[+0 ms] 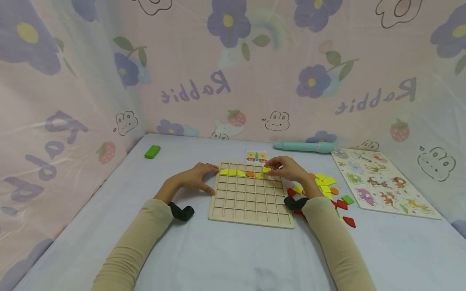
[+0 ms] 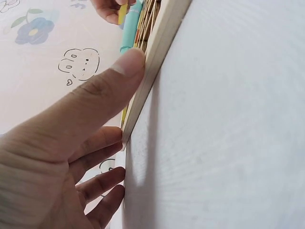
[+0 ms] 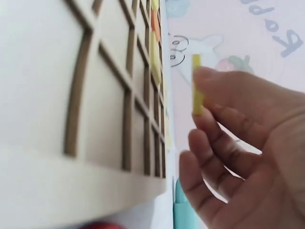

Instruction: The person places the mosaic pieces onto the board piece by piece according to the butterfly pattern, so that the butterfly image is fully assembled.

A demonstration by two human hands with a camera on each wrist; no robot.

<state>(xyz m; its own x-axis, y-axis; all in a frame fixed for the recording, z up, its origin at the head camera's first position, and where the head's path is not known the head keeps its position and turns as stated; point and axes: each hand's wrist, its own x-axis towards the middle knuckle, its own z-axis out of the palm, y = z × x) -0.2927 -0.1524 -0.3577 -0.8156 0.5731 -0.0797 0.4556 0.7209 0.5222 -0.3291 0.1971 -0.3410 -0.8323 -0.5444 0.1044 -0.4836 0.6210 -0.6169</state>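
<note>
Clearly, right hand pinching yellow tile, left hand spread against board, green block head-view only

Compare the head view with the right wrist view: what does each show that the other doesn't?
Only the head view: the left hand at the wooden grid board's edge, the green block and the animal picture board.

Only the right wrist view: the yellow piece edge-on, with a visible gap between it and the grid.

Both: the right hand pinching that piece, the grid board and the teal pen-like object.
</note>
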